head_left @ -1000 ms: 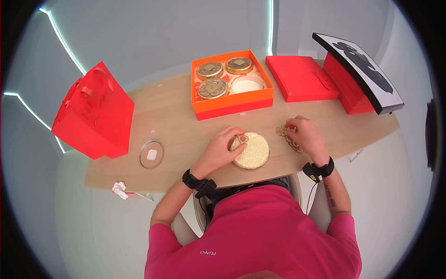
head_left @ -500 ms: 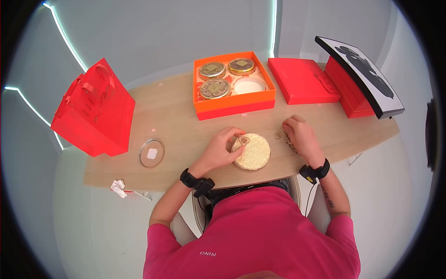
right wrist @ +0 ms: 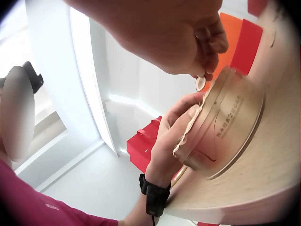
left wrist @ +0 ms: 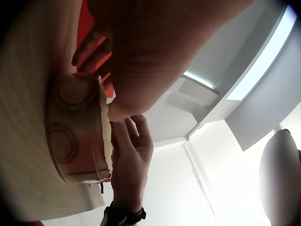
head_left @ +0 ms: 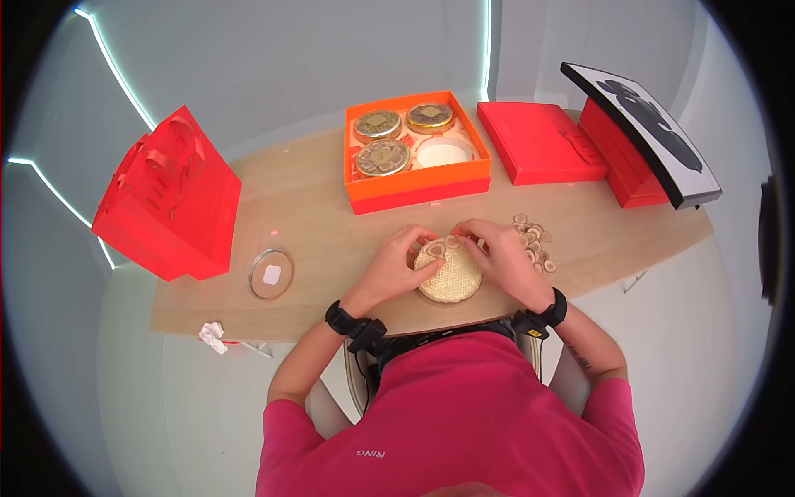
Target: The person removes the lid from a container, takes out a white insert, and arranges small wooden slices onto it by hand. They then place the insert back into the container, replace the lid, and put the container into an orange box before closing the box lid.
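A round clear tub [right wrist: 230,122] with a gold patterned top [head_left: 451,280] stands near the table's front edge. The left hand [head_left: 394,267] grips its left side, thumb on the top beside a thin brown-rimmed slice [head_left: 436,249]. Between its thumb and fingertips the right hand [head_left: 507,263] pinches a small round slice [right wrist: 201,84], held over the far edge of the top. A loose pile of similar slices [head_left: 537,240] lies right of the tub, partly behind the right hand.
Behind stands an orange-red box [head_left: 418,189] with three filled tubs and one white round slot. A red lid [head_left: 542,145] and framed picture [head_left: 654,124] are at right; a red bag [head_left: 178,207] and round clear lid [head_left: 271,274] at left.
The right hand has moved left from the pile to the tub's top with a slice, uncovering more of the pile. The left hand has stayed on the tub.
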Available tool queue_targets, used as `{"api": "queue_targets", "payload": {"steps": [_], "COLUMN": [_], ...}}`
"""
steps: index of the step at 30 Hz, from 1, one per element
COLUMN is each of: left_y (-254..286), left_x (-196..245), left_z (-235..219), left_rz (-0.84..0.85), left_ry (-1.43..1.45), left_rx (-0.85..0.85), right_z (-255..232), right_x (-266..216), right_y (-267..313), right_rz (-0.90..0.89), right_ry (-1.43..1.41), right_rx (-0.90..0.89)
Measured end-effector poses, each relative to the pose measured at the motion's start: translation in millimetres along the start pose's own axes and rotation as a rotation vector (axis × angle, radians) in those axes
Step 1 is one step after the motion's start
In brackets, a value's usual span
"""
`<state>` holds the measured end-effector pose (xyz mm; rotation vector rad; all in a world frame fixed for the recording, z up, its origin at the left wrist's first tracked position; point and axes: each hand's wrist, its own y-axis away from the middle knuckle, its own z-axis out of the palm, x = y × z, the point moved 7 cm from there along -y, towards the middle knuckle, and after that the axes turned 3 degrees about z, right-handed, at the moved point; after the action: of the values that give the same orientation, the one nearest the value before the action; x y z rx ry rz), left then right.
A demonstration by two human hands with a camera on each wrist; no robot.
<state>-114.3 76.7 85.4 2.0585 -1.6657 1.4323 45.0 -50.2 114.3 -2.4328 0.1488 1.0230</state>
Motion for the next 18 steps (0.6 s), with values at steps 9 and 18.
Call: {"api": "queue_targets", "payload": {"steps": [9,18], "left_y": [-1.1,1.7], "left_x": [-5.0,-6.0], "left_z": [1.2,4.9], "left_rz": [-0.018,-0.031], "left_ry": [-0.042,-0.027], "left_rx": [0.018,-0.008], "right_z": [6.8,-29.7], "right_x": [0.0,19.0], "right_y": [2.7,-0.7], "right_rz": [-0.064,-0.036], "right_ry": [0.081,0.244], "right_rx": [-0.030,0.026]}}
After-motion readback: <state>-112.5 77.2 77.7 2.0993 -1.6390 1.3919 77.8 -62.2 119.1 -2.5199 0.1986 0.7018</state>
